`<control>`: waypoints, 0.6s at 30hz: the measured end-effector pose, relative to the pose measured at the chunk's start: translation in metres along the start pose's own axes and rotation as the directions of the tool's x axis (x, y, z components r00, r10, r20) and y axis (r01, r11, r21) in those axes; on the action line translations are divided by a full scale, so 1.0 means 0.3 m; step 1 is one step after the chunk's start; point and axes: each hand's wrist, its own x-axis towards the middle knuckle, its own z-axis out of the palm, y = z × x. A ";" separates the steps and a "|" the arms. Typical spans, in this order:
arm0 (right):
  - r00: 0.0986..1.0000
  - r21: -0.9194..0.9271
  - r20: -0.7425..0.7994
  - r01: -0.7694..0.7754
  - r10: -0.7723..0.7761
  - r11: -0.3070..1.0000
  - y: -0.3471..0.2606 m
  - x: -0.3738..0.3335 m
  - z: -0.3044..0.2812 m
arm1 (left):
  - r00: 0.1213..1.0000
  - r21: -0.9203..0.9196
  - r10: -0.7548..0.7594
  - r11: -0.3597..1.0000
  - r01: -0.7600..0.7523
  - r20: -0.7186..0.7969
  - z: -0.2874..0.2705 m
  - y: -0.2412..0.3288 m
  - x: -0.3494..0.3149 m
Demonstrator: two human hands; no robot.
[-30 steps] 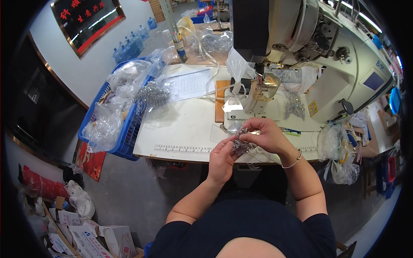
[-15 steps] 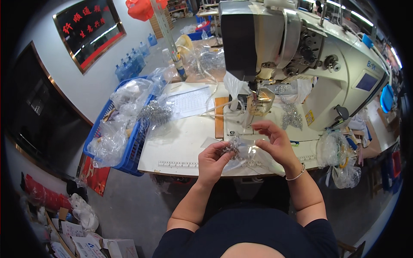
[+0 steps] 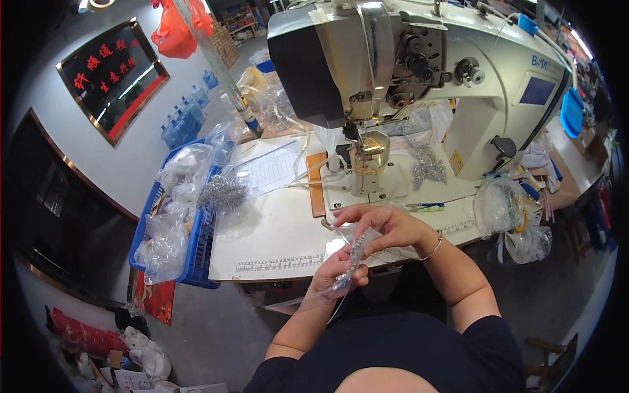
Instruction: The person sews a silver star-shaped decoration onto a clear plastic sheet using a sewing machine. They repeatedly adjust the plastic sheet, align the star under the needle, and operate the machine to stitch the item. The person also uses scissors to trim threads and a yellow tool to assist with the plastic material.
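At the table's front edge, my left hand (image 3: 333, 270) is closed around a silvery, glittering beaded piece (image 3: 354, 255) with clear plastic film on it. The right hand (image 3: 392, 229) bends over the same piece from the right, its thumb and fingers pinching the film at its upper end. A loose strip or cord trails below the left hand. Behind both hands stands a white sewing machine (image 3: 504, 46); its needle area (image 3: 368, 154) lies just beyond my right hand. The fingers partly hide the held piece, so its full shape cannot be made out.
A blue basket (image 3: 196, 255) of clear plastic bags stands at the left, with a glittering silver bundle (image 3: 224, 190) beside it. Another silver piece (image 3: 427, 164) lies on the machine bed. Small snips (image 3: 424, 207), a paper sheet (image 3: 272, 164) and a bagged bundle (image 3: 508, 206) are on the table.
My left hand has come nearer to me with the beaded piece, now tilted more upright. My right hand has moved left and down onto its film. The view has shifted right.
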 end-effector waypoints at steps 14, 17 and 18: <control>1.000 -0.248 -0.006 -0.028 0.028 0.968 -0.061 0.000 0.030 | 0.996 -0.493 -0.031 0.867 0.067 0.081 -0.075 -0.079 0.007; 0.990 -0.349 0.037 0.142 -0.138 0.926 -0.084 0.007 0.037 | 0.990 -0.563 0.012 0.823 0.070 0.141 -0.055 -0.081 0.013; 0.981 -0.374 0.051 0.194 -0.188 0.907 -0.092 0.010 0.041 | 0.984 -0.591 0.032 0.803 0.079 0.175 -0.049 -0.082 0.016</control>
